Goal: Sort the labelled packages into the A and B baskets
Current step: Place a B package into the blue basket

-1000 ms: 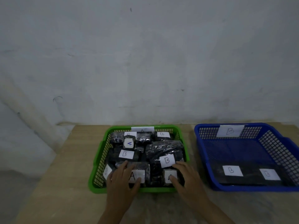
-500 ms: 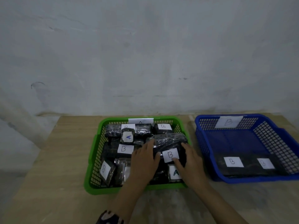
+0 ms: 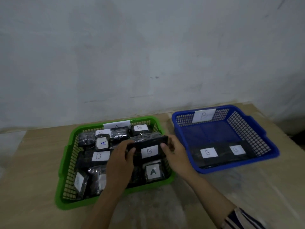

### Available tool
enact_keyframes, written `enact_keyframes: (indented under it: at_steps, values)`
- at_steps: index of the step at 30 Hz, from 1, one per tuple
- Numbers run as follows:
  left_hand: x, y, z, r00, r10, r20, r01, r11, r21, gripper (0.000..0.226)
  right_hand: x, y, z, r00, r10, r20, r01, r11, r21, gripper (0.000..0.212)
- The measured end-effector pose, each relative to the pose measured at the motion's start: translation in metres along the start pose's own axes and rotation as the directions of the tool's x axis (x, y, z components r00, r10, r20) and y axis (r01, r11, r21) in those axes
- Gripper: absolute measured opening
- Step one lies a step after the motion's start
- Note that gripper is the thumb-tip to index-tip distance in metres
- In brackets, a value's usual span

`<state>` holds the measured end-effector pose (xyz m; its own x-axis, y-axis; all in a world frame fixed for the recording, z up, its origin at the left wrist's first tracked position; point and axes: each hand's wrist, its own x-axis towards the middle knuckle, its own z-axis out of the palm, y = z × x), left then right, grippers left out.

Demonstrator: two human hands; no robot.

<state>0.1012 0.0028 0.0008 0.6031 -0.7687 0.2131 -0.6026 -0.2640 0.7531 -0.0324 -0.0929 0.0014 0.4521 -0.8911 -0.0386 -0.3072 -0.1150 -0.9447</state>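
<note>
A flat black plastic-wrapped package with a white B label is held above the green plastic mesh basket. It is gripped at its ends by the left hand and the right hand, fingers curled around it. The blue plastic mesh basket stands just beside, on the right.

Between the hands is a black package with white label; green basket below, blue basket beside the right hand, striped sleeve.

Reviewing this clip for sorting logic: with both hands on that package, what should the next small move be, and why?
Probably carry the B package rightward into the blue basket. The left hand and right hand grip its ends over the green basket, and its label matches the blue basket's B tag.
</note>
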Motion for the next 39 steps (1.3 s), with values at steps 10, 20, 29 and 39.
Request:
enact_keyframes:
  at_steps: [10, 20, 29, 39]
  values:
    - [0.008, 0.049, 0.027, 0.995, 0.057, 0.078, -0.037, 0.969, -0.245, 0.017, -0.005, -0.001, -0.057, 0.991, -0.025, -0.131, 0.044, 0.989, 0.143, 0.017]
    - [0.015, 0.119, 0.139, 0.996, 0.03, 0.079, -0.009, 0.966, -0.258, 0.015, 0.011, 0.09, -0.225, 0.922, -0.035, -0.387, -0.104, 0.937, -0.333, 0.049]
    - [0.004, 0.175, 0.263, 0.968, -0.001, 0.252, 0.018, 0.998, -0.061, 0.019, 0.026, 0.169, -0.319, 0.97, 0.033, -0.243, -0.192, 0.717, -0.67, 0.068]
    - [0.025, 0.199, 0.327, 0.92, -0.022, 0.391, -0.038, 0.989, 0.145, 0.021, 0.026, 0.181, -0.32, 0.969, 0.053, -0.241, -0.165, 0.867, -0.471, 0.083]
